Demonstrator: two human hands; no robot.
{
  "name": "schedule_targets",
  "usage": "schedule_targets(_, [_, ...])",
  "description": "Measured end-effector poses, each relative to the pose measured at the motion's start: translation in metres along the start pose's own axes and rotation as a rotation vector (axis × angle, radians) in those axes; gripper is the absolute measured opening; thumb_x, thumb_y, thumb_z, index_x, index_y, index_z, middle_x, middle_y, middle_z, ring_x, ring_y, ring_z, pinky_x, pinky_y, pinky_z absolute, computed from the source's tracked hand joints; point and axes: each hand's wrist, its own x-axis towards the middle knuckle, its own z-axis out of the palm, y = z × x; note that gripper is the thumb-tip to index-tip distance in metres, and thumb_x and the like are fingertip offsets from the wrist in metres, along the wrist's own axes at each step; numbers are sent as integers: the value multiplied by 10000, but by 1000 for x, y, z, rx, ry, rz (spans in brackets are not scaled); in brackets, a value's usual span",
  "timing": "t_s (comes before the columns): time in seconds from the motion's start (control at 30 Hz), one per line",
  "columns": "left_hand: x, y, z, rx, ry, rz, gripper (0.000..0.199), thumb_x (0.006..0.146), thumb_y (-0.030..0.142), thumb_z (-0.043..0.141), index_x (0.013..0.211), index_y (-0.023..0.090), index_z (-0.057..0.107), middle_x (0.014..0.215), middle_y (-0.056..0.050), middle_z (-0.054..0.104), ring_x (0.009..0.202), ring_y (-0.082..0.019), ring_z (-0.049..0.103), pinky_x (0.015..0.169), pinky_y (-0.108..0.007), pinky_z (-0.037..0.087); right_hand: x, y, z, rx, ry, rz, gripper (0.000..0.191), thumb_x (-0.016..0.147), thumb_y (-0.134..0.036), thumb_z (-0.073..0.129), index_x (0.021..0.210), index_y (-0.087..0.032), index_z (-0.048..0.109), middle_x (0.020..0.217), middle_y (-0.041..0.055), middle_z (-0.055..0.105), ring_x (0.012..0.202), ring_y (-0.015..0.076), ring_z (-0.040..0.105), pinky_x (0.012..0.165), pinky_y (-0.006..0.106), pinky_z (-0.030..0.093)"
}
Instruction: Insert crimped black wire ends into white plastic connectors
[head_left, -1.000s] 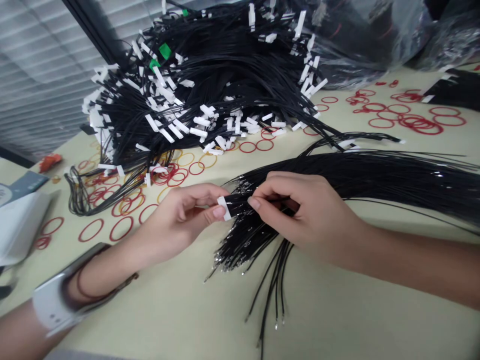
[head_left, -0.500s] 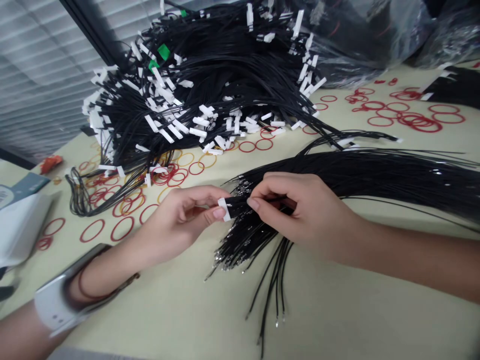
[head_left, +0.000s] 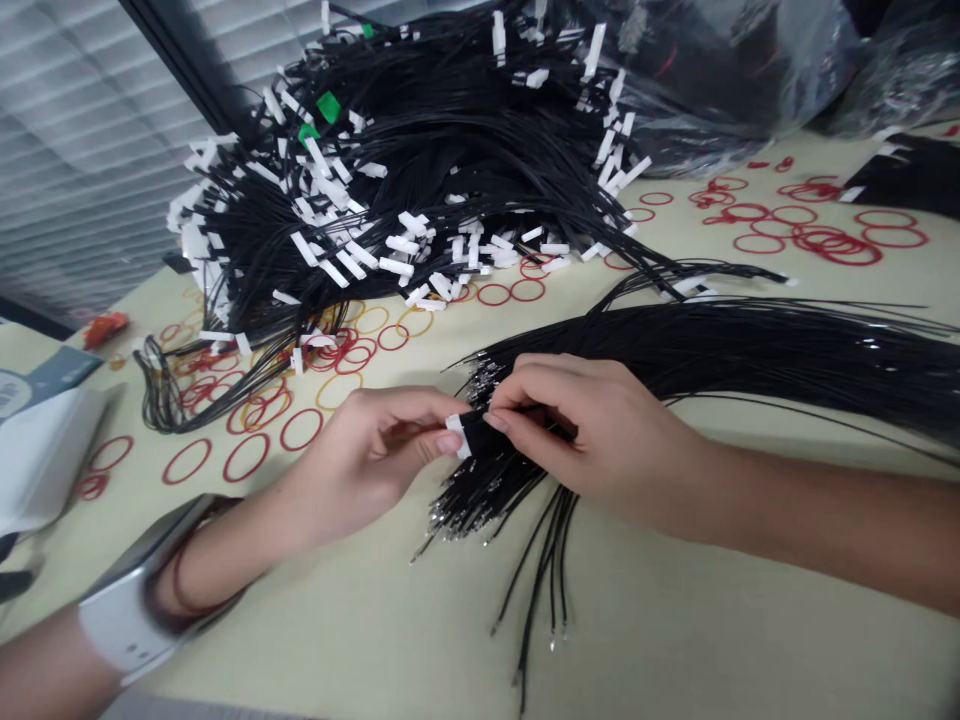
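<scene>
The left hand (head_left: 367, 462) pinches a small white plastic connector (head_left: 458, 437) between thumb and fingers, while the right hand (head_left: 589, 430) closes just beside it on a long bundle of thin, metal-tipped black wires (head_left: 757, 345), the two hands nearly touching at lower centre. The bundle fans toward the right edge across a pale green tabletop (head_left: 675, 620), with red rubber bands (head_left: 840, 252) scattered beyond it and a large heap of black wires tipped with white connectors (head_left: 450, 150) at upper centre.
</scene>
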Motion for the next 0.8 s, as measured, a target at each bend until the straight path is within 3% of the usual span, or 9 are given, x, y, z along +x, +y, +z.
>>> schedule_targets(0.3, [-1, 1, 1, 25, 18, -9, 188, 798, 229, 514, 887, 104, 623, 764, -62, 635, 644, -145, 510, 546, -241, 394, -1, -1, -2, -44, -31, -67, 133, 826, -173, 431, 748, -144, 535, 678, -14, 505, 607, 82, 409, 573, 234, 294])
schedule_targets(0.47, [0, 2, 0, 29, 23, 44, 150, 819, 204, 498, 913, 140, 597, 776, -21, 616, 666, -114, 503, 551, -198, 393, -2, -2, -1, -20, 65, -59, 108, 823, -160, 432, 742, -139, 499, 701, -9, 493, 606, 73, 422, 577, 222, 311])
schedule_targets(0.57, [1, 2, -1, 79, 88, 64, 117, 813, 190, 506, 888, 158, 591, 738, 2, 617, 625, -95, 497, 484, -171, 362, -2, -2, -2, -86, 112, -75, 131, 834, -167, 421, 749, -137, 516, 711, 11, 498, 664, 94, 444, 615, 233, 337])
schedule_targets(0.7, [3, -1, -4, 36, 144, 39, 113, 800, 198, 517, 868, 153, 594, 712, -6, 616, 645, -113, 539, 501, -182, 397, -4, -1, -11, -375, 195, -258, 165, 836, -150, 420, 761, -161, 567, 822, 57, 539, 764, 151, 454, 670, 302, 331])
schedule_targets(0.8, [5, -4, -7, -32, 190, 31, 138, 791, 197, 529, 902, 153, 599, 718, -8, 618, 665, -117, 562, 529, -184, 422, -5, -1, -17, -420, 62, -453, 203, 843, -112, 397, 766, -158, 580, 780, 40, 547, 713, 138, 444, 642, 300, 323])
